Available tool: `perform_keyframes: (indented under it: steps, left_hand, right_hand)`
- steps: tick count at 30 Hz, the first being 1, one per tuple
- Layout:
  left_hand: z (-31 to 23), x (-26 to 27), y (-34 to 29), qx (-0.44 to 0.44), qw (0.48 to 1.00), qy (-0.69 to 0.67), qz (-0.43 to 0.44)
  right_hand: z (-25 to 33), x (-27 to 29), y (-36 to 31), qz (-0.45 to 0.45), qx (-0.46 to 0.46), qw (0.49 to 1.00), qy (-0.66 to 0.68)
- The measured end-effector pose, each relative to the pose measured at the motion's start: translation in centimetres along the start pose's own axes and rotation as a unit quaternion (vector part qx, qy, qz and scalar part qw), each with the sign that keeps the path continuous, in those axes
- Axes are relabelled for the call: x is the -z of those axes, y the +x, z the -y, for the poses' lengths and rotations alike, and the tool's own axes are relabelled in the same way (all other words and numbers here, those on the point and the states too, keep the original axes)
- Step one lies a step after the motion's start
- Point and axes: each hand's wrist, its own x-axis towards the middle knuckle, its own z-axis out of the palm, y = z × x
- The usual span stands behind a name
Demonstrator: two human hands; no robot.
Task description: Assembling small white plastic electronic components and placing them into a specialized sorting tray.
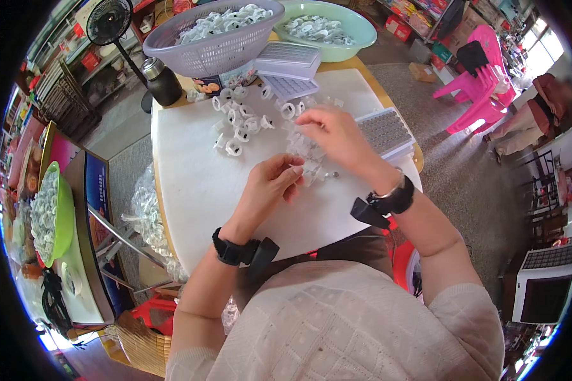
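Note:
My left hand (268, 185) is over the middle of the white table top (190, 203), its thumb and index finger pinched together. Whatever is between them is too small to name. Farther right and a little higher, my right hand (338, 138) is bent over a heap of small translucent plastic pieces (308, 152), fingers curled together. Its fingertips partly hide the heap, and I cannot make out what they hold. Beyond my left hand lie several loose white ring-shaped plastic parts (238, 120) with dark marks. A small round metallic piece (335, 174) rests near the heap.
At the far edge stand a grey basket (203, 47) and a pale green basin (349, 44), both full of white parts. Compartment boxes (388, 130) sit right and back. A dark flask (161, 82) and a fan (110, 22) are far left; a pink chair (483, 82) stands right.

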Motion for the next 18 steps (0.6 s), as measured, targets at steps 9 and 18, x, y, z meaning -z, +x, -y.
perform_keyframes:
  steps: [9,18]
  left_hand:
    - [1.0,1.3,0.4,-0.034,0.988,-0.058,-0.142]
    - [0.8,2.8,0.9,-0.032,0.951,-0.293,-0.095]
  right_hand:
    - [-0.1,-5.4,2.2,0.021,0.146,0.946,-0.288]
    - [3.8,-3.9,-3.8,-0.044,0.238,0.951,-0.195]
